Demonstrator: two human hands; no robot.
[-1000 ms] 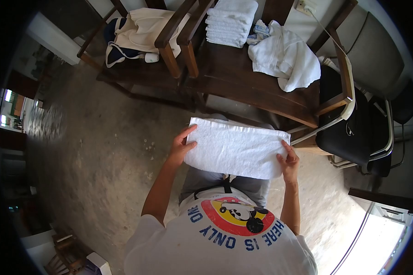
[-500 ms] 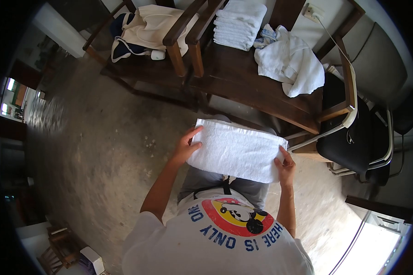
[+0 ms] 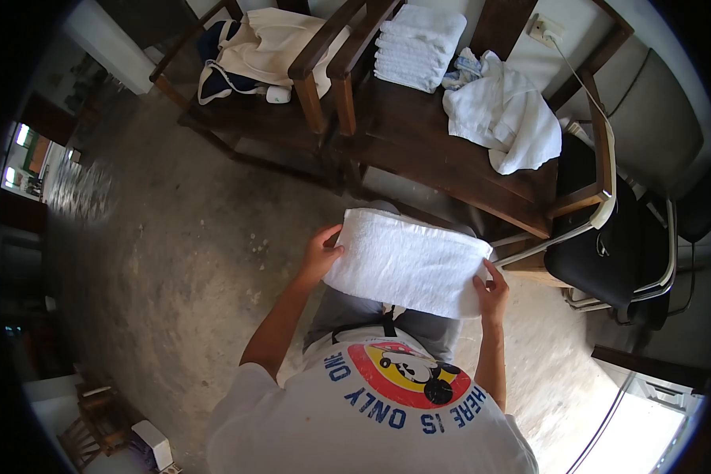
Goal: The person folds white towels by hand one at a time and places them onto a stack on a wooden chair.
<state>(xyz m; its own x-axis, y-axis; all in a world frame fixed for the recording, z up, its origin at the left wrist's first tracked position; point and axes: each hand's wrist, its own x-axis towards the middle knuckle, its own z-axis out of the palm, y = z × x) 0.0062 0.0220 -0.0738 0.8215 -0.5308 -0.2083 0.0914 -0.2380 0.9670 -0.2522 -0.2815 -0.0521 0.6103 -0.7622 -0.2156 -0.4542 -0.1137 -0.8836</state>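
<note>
A white towel, folded into a wide rectangle, is stretched out in front of my body above my legs. My left hand grips its left edge, with the thumb on the near face and the other fingers partly behind the cloth. At the opposite edge, my right hand holds the towel between thumb and fingers. On the wooden bench beyond lie a neat stack of folded white towels and a loose, crumpled white cloth.
A second wooden chair to the left carries a cream cloth and a dark blue and white item. Black chairs with metal frames stand at the right. A plug sits in the wall socket, its cable hanging down. The floor is concrete.
The view has shifted slightly, so the bench and chairs appear a little lower. Both hands keep hold of the towel, whose upper edge tilts slightly more down to the right.
</note>
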